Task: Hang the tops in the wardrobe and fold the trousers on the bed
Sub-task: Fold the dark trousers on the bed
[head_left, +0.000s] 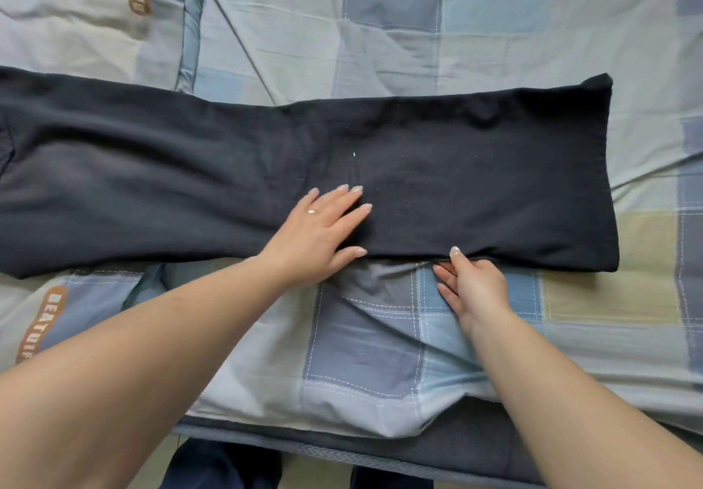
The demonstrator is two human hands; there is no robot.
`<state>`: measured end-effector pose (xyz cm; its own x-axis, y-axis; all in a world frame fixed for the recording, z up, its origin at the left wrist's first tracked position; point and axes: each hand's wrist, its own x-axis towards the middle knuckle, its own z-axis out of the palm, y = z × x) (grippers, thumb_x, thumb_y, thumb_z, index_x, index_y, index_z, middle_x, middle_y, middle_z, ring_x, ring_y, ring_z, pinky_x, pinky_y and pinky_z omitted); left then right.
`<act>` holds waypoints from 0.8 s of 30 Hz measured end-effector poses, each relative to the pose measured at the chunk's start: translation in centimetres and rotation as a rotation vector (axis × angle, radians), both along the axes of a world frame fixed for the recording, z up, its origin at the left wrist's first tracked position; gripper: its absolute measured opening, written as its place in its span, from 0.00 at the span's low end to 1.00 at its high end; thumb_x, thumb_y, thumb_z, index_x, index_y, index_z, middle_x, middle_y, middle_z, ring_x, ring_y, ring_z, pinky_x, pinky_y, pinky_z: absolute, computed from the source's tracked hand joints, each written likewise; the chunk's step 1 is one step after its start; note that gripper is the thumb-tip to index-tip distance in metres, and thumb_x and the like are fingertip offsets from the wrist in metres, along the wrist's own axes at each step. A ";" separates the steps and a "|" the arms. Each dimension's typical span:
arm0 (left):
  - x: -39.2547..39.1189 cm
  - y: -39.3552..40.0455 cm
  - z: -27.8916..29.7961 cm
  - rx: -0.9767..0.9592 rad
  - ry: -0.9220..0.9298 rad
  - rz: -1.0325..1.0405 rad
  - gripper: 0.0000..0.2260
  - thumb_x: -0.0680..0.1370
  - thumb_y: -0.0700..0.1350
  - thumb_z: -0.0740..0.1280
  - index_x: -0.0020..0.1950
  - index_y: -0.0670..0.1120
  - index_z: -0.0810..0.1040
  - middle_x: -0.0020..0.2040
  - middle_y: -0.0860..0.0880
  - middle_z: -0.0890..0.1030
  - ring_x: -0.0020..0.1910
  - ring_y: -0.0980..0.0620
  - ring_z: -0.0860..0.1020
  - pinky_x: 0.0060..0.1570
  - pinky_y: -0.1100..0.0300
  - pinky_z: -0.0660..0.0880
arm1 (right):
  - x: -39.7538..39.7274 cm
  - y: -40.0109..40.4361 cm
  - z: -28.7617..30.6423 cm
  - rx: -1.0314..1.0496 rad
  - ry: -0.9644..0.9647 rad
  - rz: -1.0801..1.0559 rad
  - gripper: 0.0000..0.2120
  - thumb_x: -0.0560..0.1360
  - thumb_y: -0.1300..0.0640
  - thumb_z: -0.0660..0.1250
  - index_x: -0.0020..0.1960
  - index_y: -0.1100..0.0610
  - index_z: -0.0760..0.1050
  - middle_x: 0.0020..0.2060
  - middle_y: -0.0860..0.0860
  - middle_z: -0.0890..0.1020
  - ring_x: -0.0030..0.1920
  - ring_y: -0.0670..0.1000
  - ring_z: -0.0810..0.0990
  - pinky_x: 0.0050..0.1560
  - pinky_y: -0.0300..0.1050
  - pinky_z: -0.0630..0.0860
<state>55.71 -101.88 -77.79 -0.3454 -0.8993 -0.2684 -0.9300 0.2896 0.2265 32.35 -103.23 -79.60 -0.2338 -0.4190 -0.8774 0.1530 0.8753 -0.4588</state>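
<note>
Dark navy trousers (475, 184) lie flat across the bed, folded lengthwise, with the leg hems at the right and the rest running out of view at the left. My left hand (323, 229) rests palm down on the middle of the trousers, fingers straight and spread. My right hand (471, 283) is at the trousers' near edge; its thumb lies on top of the cloth and its fingers reach under the edge, pinching it.
The bed (380, 336) is covered with a blue, grey and beige patchwork quilt, wrinkled near my hands. A matching pillow (76, 12) lies at the far left. The bed's near edge (304, 446) and the floor show at the bottom.
</note>
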 end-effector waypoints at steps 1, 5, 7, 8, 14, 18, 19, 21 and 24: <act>-1.0 -1.0 -0.7 0.024 -0.037 -0.087 0.28 0.79 0.60 0.56 0.76 0.47 0.62 0.77 0.43 0.59 0.76 0.43 0.57 0.73 0.42 0.53 | -0.1 0.0 -0.3 -0.003 0.001 0.015 0.08 0.79 0.53 0.64 0.45 0.56 0.70 0.43 0.50 0.80 0.43 0.43 0.81 0.40 0.39 0.76; -2.7 -4.4 -3.0 0.031 -0.181 -0.155 0.31 0.78 0.65 0.46 0.78 0.53 0.51 0.79 0.45 0.48 0.77 0.44 0.46 0.74 0.44 0.44 | -0.3 0.2 -1.1 -0.007 -0.012 0.040 0.07 0.79 0.53 0.64 0.46 0.56 0.70 0.44 0.51 0.80 0.43 0.43 0.81 0.39 0.39 0.76; -2.3 -5.4 -4.1 -0.003 -0.235 -0.124 0.33 0.76 0.68 0.45 0.78 0.53 0.49 0.79 0.45 0.47 0.77 0.44 0.46 0.74 0.45 0.43 | -0.3 0.1 -1.6 -0.006 -0.015 0.037 0.07 0.79 0.53 0.64 0.46 0.56 0.70 0.44 0.50 0.80 0.42 0.43 0.81 0.38 0.38 0.75; -2.1 -5.7 -4.5 -0.020 -0.245 -0.093 0.35 0.75 0.69 0.44 0.78 0.53 0.49 0.79 0.46 0.48 0.77 0.44 0.46 0.74 0.45 0.43 | -0.4 0.1 -2.0 -0.007 -0.015 0.034 0.07 0.79 0.54 0.64 0.46 0.56 0.70 0.44 0.50 0.80 0.41 0.42 0.81 0.37 0.37 0.75; 0.8 -6.1 -4.6 -0.041 -0.320 0.526 0.37 0.76 0.69 0.46 0.78 0.47 0.51 0.79 0.44 0.50 0.77 0.44 0.48 0.72 0.42 0.49 | -0.9 0.1 -1.9 0.017 -0.042 0.031 0.07 0.78 0.53 0.65 0.45 0.56 0.70 0.42 0.50 0.81 0.41 0.42 0.81 0.38 0.37 0.76; 2.6 -5.0 -3.6 0.049 -0.341 0.735 0.35 0.78 0.65 0.47 0.78 0.45 0.49 0.78 0.41 0.47 0.77 0.43 0.45 0.73 0.39 0.47 | -2.0 -0.4 -1.1 -0.043 0.025 -0.055 0.10 0.76 0.51 0.68 0.45 0.56 0.70 0.41 0.50 0.80 0.40 0.44 0.81 0.38 0.38 0.77; 2.1 -4.7 -3.4 0.045 -0.331 0.702 0.34 0.79 0.64 0.48 0.78 0.44 0.50 0.78 0.41 0.47 0.77 0.43 0.45 0.73 0.39 0.46 | -2.3 -0.6 -0.8 -0.072 0.062 -0.108 0.11 0.75 0.51 0.69 0.45 0.56 0.69 0.42 0.49 0.79 0.40 0.45 0.81 0.38 0.39 0.77; 0.0 -4.4 -3.1 0.041 -0.267 0.663 0.33 0.79 0.62 0.51 0.78 0.45 0.50 0.78 0.41 0.46 0.77 0.43 0.44 0.73 0.40 0.45 | -3.2 -1.3 -0.3 -0.123 0.143 -0.238 0.14 0.74 0.48 0.70 0.45 0.55 0.67 0.42 0.48 0.77 0.39 0.45 0.80 0.41 0.41 0.76; -3.9 -4.6 -2.8 0.061 -0.153 0.562 0.31 0.80 0.60 0.54 0.78 0.47 0.52 0.79 0.43 0.47 0.77 0.45 0.44 0.73 0.40 0.44 | -4.8 -2.9 0.6 -0.154 0.221 -0.398 0.15 0.71 0.46 0.72 0.44 0.52 0.68 0.41 0.42 0.76 0.39 0.41 0.77 0.48 0.43 0.76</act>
<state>51.77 -106.47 -80.55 0.2269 -0.9148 -0.3343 -0.9605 -0.2669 0.0784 27.51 -106.12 -78.96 -0.5762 -0.3805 -0.7234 0.3467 0.6877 -0.6379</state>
